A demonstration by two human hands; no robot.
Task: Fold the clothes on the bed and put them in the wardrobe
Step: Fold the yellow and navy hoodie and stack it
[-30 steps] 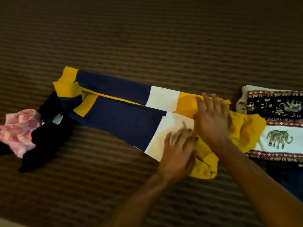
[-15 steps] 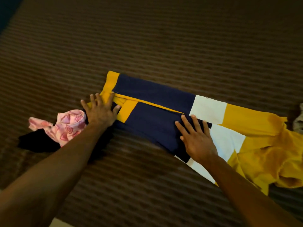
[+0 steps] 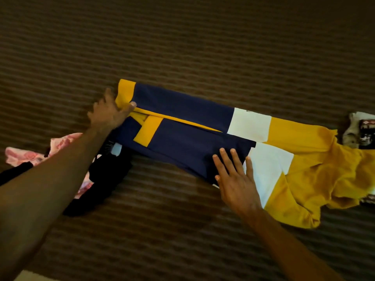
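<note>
A navy, white and yellow garment (image 3: 182, 126) lies stretched across the brown striped bed cover (image 3: 182, 47), folded lengthwise, its yellow end bunched at the right. My left hand (image 3: 109, 113) grips the yellow hem at the garment's left end, thumb on top of the cloth. My right hand (image 3: 235, 175) lies flat with fingers spread on the near navy edge, beside the white band. A black garment (image 3: 107, 179) and a pink patterned one (image 3: 60, 145) lie crumpled under my left forearm.
A folded patterned black-and-white cloth (image 3: 363, 130) sits at the right edge, partly under the yellow fabric. A pale strip at the bottom left corner (image 3: 30, 276) marks the bed's near edge.
My left hand went from resting flat on the left end to closing on the yellow hem. My right hand stays pressed on the navy part. The view shifted slightly left.
</note>
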